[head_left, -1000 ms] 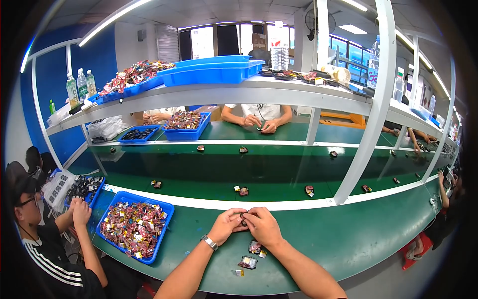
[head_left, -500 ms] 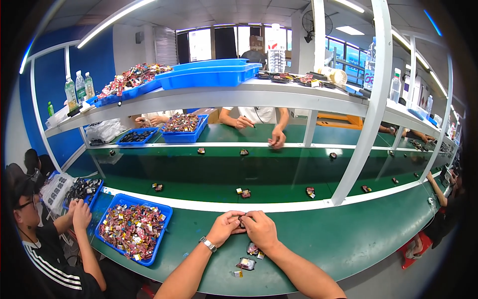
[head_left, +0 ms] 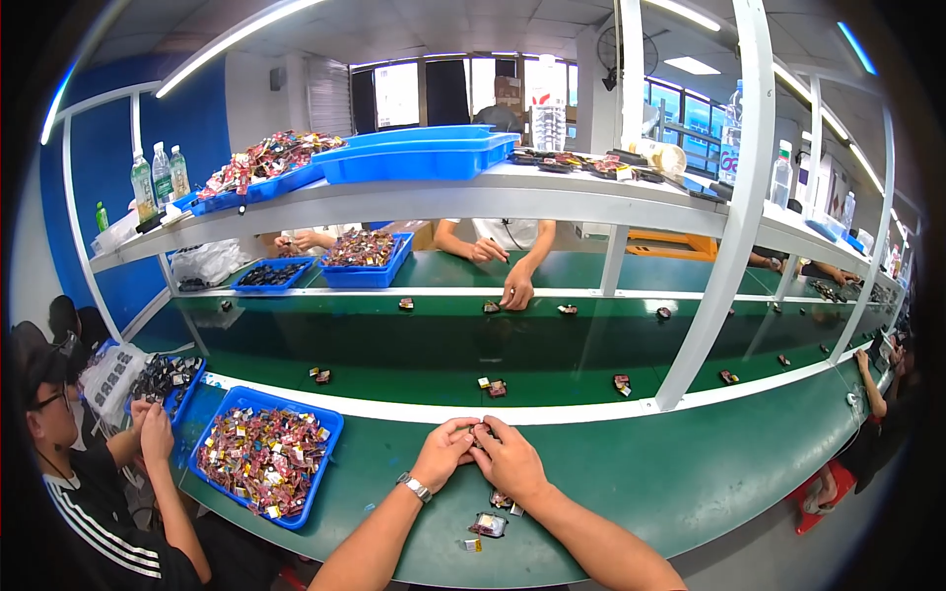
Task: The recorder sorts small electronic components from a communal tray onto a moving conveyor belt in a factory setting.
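Note:
My left hand (head_left: 443, 459), with a metal-band watch at its wrist, and my right hand (head_left: 509, 465) meet over the green bench. Both are closed, fingertips together around a small dark electronic part (head_left: 480, 440), mostly hidden by the fingers. Close below my right hand lies a small assembly (head_left: 503, 500) with red and white bits, partly covered by the hand. Nearer to me are a clear-and-dark casing (head_left: 489, 524) with a silvery piece in it and a small white-and-yellow piece (head_left: 473, 545).
At left stands a blue tray (head_left: 335, 433) heaped with small red circuit pieces. A seated co-worker (head_left: 108, 473) handles parts beyond it. A green conveyor belt (head_left: 424, 345) carries scattered assemblies behind a white rail. The overhead shelf (head_left: 424, 204) and slanted post (head_left: 724, 227) frame the bench.
My fingers have shifted slightly around the part. Assemblies on the belt have moved a little to the right. Across the belt, a co-worker's hand has come down to an assembly there.

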Available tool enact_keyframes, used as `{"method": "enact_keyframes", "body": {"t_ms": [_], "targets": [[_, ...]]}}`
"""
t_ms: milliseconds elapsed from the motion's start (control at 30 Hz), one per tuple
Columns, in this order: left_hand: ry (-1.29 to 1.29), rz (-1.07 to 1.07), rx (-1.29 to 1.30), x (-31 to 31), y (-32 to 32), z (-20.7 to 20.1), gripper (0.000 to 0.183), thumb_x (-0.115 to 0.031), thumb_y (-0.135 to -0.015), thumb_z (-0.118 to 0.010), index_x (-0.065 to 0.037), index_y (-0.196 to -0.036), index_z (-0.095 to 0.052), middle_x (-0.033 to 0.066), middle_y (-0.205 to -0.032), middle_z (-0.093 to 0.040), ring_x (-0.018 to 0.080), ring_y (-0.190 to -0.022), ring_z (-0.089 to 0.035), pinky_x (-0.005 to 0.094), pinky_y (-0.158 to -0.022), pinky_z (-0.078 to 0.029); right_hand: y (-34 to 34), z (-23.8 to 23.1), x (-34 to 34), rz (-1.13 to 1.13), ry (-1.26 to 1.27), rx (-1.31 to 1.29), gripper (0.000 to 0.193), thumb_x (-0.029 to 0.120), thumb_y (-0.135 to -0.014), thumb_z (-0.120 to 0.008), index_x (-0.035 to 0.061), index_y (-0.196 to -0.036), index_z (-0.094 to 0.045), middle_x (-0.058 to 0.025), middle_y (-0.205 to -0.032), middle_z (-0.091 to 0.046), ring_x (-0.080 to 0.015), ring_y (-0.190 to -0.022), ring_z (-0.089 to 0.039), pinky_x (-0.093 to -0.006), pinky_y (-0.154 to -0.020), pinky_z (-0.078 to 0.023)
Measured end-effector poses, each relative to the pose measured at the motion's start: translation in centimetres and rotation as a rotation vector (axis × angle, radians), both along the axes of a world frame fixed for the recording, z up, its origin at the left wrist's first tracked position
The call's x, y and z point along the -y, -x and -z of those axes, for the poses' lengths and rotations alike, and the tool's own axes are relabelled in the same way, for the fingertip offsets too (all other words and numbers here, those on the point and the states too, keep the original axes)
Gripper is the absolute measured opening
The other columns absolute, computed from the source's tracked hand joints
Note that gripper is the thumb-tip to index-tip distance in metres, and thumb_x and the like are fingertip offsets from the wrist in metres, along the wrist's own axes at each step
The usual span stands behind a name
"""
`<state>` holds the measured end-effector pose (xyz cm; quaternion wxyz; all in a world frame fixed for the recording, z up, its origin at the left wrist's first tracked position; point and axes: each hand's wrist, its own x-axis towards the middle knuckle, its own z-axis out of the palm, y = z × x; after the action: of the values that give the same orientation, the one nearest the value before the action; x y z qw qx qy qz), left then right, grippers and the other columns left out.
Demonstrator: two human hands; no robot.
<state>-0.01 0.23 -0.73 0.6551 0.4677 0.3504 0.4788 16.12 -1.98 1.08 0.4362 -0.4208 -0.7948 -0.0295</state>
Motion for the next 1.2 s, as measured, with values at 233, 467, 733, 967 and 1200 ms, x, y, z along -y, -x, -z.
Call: {"method": "enact_keyframes", "body": {"t_ms": [233,467,733,967,1200], "targets": [[-0.053,-0.173,0.032,0.1,-1.2,-0.2,0.038,-0.003,-0.096,-0.051,0.001,-0.133,-0.045,0.0187,-0.128,-0.057,0.0252,-0.108,-0.063,0.0372,-0.09,-0.057,-3.9,1.3,-5.9,0.169,0.111,-0.112,0.022,0.015,-0.078,-0.07,0.0027,-0.095,-0.068,-0.0151,-0.108,-0.064,-0.0332,-0.095,-0.064,-0.04,-0.083,-0.053],[-0.133,-0.112,-0.132,-0.2,-1.7,0.1,0.024,-0.003,-0.095,-0.052,0.003,-0.118,-0.055,0.0168,-0.116,-0.063,0.0219,-0.102,-0.065,0.0324,-0.083,-0.058,-8.2,2.6,-13.3,0.367,0.2,-0.198,0.038,0.017,-0.075,-0.076,0.0017,-0.109,-0.064,-0.0141,-0.107,-0.064,-0.0331,-0.098,-0.061,-0.0417,-0.086,-0.049],[-0.139,-0.129,-0.141,-0.2,-1.0,0.6,0.02,-0.004,-0.095,-0.054,0.002,-0.114,-0.059,0.0134,-0.109,-0.066,0.0163,-0.094,-0.065,0.029,-0.077,-0.057,-3.7,0.7,-11.3,0.401,0.088,0.101,0.054,0.038,-0.072,-0.079,0.0014,-0.109,-0.064,-0.0113,-0.096,-0.067,-0.0297,-0.1,-0.056,-0.042,-0.086,-0.042],[-0.12,-0.099,-0.089,-0.4,-0.8,0.3,0.022,-0.006,-0.096,-0.053,0.003,-0.116,-0.056,0.0151,-0.108,-0.065,0.0184,-0.09,-0.066,0.0296,-0.074,-0.057,-4.0,1.6,-10.8,0.314,0.12,0.003,0.047,0.023,-0.071,-0.078,0.0047,-0.111,-0.062,-0.0098,-0.093,-0.068,-0.0305,-0.1,-0.055,-0.0437,-0.087,-0.04],[0.056,0.025,0.024,-0.4,0.7,-0.1,0.036,-0.028,-0.104,-0.042,0.003,-0.113,-0.057,0.0118,-0.099,-0.064,0.0152,-0.076,-0.062,0.0274,-0.065,-0.054,-4.5,-0.9,-1.0,-0.211,0.324,-0.19,0.061,0.013,-0.074,-0.079,0.0065,-0.129,-0.054,-0.0056,-0.113,-0.068,-0.0283,-0.112,-0.053,-0.0385,-0.101,-0.041]]}}
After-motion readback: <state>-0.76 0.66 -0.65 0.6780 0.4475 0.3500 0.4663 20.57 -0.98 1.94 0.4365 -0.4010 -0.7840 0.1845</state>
